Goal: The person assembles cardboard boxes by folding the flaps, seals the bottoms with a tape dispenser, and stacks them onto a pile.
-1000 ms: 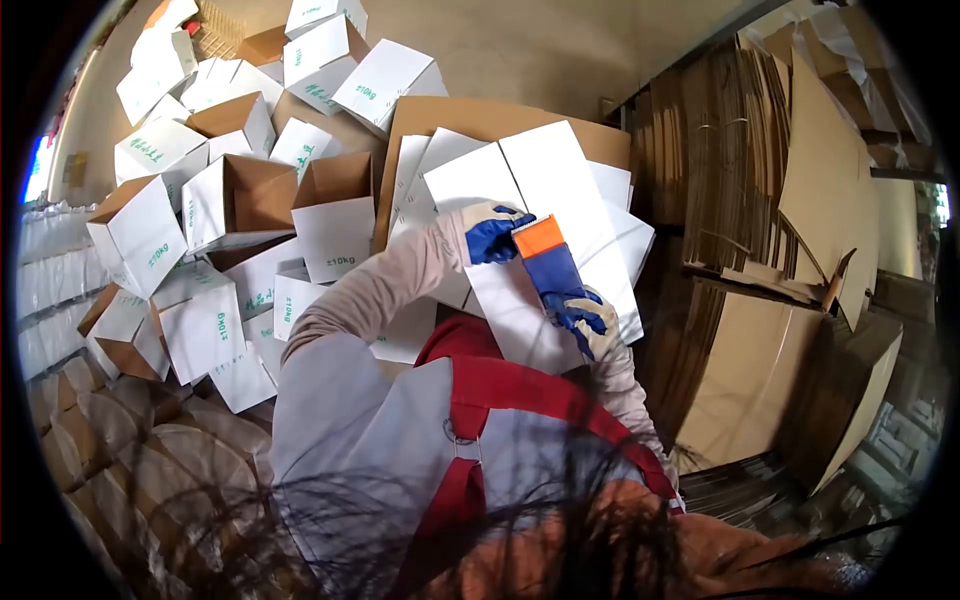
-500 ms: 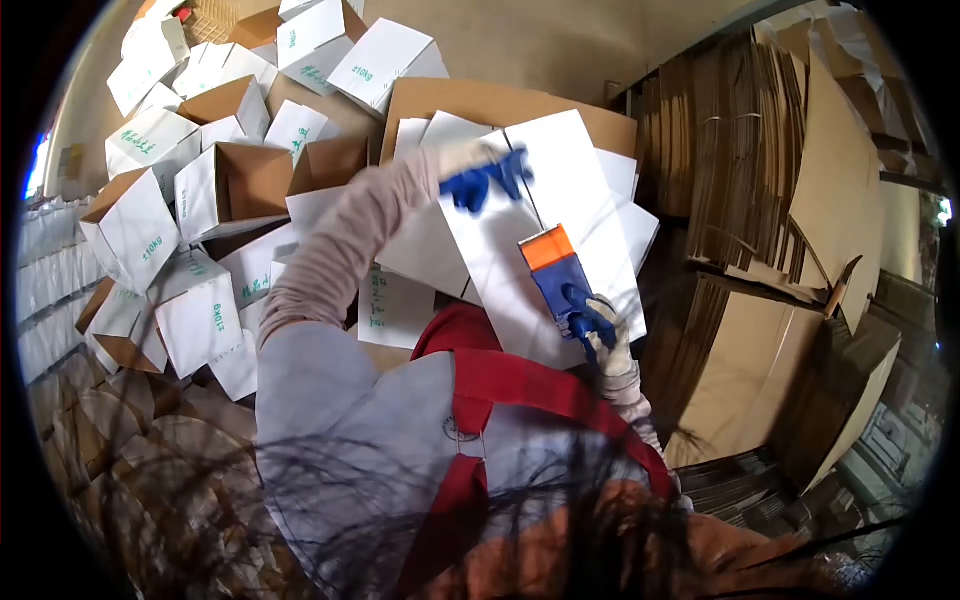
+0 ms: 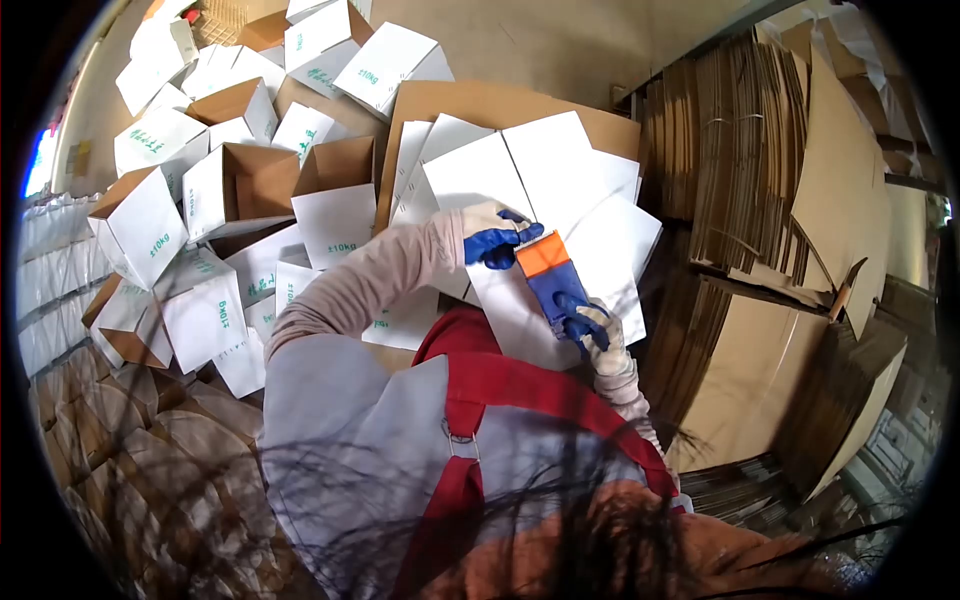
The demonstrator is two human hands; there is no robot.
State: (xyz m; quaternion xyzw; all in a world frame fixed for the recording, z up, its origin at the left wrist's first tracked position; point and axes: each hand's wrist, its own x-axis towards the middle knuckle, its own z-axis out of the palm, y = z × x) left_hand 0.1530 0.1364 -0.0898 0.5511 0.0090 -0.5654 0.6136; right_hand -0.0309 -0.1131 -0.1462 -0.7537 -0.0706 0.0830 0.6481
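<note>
My right hand [image 3: 592, 328], in a glove with blue fingers, is wrapped around a blue-and-orange tape dispenser [image 3: 552, 282], as the tool appears to be. The dispenser rests over a white carton [image 3: 480, 180], its orange end pointing away from me by the carton's dark seam. At that orange end is my left hand [image 3: 495, 237], gloved the same way, its fingers bent and close together. What lies between those fingers is hidden. More white cardboard pieces [image 3: 615, 225] spread out beneath the carton, on a brown cardboard sheet [image 3: 520, 105].
Many white boxes [image 3: 165, 235] with green print, several open, are heaped on my left. Bundles of flat brown cardboard [image 3: 725, 150] stand along the right, with a large brown stack [image 3: 750, 365] nearer me. Dark brown shapes [image 3: 150, 450] lie at the lower left.
My left hand has come back toward me, from the carton's far part to the dispenser's orange end, its fingers drawing together. The carton and dispenser have shifted slightly.
</note>
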